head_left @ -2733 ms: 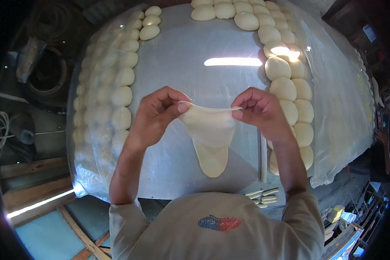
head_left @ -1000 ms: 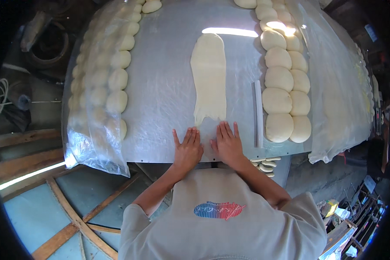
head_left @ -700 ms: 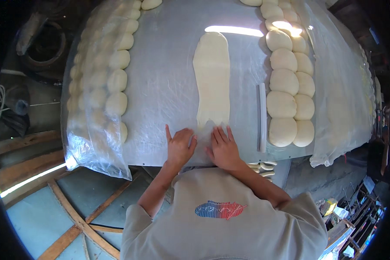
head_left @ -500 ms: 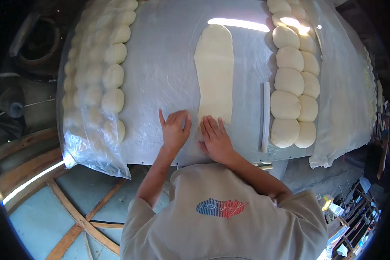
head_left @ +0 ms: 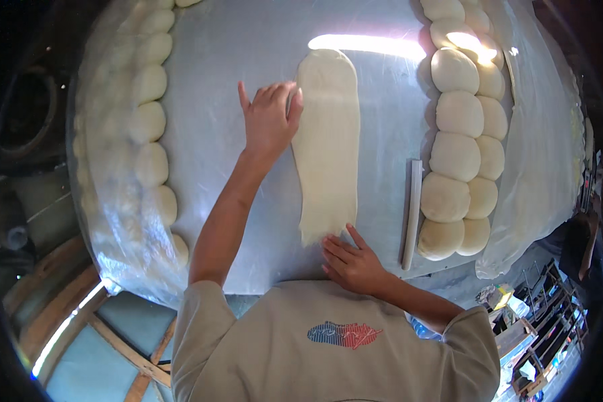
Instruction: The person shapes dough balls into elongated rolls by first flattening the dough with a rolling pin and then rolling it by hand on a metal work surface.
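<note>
Left hand (head_left: 269, 119) forward, right hand (head_left: 355, 264) back

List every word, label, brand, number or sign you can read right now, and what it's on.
Nothing readable to quote.
Shirt: blue-and-red print; its lettering is too small and blurred to read.
Yellow-and-white item at lower right: any print is too small to make out.
Flattened dough, dough balls and pale rod: no lettering visible.
</note>
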`<act>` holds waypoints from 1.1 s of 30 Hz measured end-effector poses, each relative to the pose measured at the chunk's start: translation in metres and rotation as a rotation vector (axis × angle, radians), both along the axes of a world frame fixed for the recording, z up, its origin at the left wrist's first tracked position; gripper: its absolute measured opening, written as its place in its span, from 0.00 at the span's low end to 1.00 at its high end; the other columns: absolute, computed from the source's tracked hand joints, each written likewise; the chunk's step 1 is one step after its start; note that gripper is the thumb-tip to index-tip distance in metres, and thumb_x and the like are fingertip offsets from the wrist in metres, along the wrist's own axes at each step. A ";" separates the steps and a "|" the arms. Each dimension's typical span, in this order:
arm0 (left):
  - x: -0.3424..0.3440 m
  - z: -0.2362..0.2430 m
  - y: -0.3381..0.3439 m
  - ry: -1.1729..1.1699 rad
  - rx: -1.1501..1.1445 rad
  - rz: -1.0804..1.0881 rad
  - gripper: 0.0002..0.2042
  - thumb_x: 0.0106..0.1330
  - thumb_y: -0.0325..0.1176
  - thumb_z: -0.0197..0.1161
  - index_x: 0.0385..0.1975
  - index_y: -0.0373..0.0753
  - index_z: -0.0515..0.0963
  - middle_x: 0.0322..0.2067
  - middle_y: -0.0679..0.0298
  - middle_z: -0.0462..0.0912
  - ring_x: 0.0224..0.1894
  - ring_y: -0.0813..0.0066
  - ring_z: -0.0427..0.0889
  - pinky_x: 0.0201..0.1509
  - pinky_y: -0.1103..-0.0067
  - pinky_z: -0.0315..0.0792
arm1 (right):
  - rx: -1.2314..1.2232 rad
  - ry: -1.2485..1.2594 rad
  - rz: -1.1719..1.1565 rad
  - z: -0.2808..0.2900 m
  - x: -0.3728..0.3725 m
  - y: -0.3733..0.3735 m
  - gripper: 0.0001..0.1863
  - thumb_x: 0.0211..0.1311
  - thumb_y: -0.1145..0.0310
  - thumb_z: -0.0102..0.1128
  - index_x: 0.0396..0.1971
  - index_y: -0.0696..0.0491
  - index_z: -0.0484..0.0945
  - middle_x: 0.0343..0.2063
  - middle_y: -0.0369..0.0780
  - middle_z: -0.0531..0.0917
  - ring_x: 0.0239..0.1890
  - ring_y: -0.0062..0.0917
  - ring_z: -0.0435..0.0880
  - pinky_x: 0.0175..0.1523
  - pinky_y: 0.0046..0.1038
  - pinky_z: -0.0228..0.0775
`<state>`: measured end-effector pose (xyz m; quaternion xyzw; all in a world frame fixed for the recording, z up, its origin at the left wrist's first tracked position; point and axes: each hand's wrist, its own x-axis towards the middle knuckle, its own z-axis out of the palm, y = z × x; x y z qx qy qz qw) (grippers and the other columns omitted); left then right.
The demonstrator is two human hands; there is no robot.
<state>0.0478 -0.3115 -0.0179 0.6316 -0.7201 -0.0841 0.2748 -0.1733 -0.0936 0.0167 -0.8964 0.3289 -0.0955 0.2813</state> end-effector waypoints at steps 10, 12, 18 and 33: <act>-0.032 -0.029 -0.104 -0.135 -0.045 -0.070 0.11 0.66 0.34 0.54 0.45 0.42 0.78 0.48 0.64 0.79 0.54 0.69 0.74 0.70 0.49 0.45 | -0.369 -0.076 -0.706 -0.062 0.037 -0.307 0.15 0.58 0.70 0.57 0.45 0.53 0.77 0.58 0.44 0.71 0.64 0.36 0.65 0.70 0.46 0.48; -0.020 -0.021 -0.115 -0.140 0.094 -0.195 0.11 0.65 0.32 0.55 0.45 0.42 0.78 0.46 0.65 0.79 0.52 0.69 0.75 0.70 0.53 0.47 | -0.218 -0.125 -0.597 -0.059 0.039 -0.329 0.12 0.58 0.71 0.56 0.42 0.52 0.78 0.51 0.41 0.76 0.58 0.34 0.71 0.66 0.44 0.55; 0.011 -0.015 -0.091 -0.241 0.061 -0.449 0.12 0.62 0.28 0.54 0.45 0.44 0.78 0.40 0.65 0.81 0.47 0.71 0.77 0.69 0.62 0.53 | -0.335 -0.213 -0.356 -0.059 0.018 -0.307 0.09 0.60 0.71 0.54 0.39 0.51 0.80 0.36 0.35 0.81 0.43 0.31 0.79 0.57 0.44 0.65; 0.000 -0.008 -0.082 -0.486 -0.065 -0.569 0.14 0.61 0.26 0.53 0.48 0.37 0.75 0.42 0.61 0.77 0.51 0.67 0.74 0.66 0.64 0.61 | -0.515 0.074 -0.204 -0.067 0.005 -0.306 0.15 0.48 0.70 0.58 0.38 0.56 0.76 0.36 0.40 0.77 0.48 0.31 0.77 0.57 0.33 0.67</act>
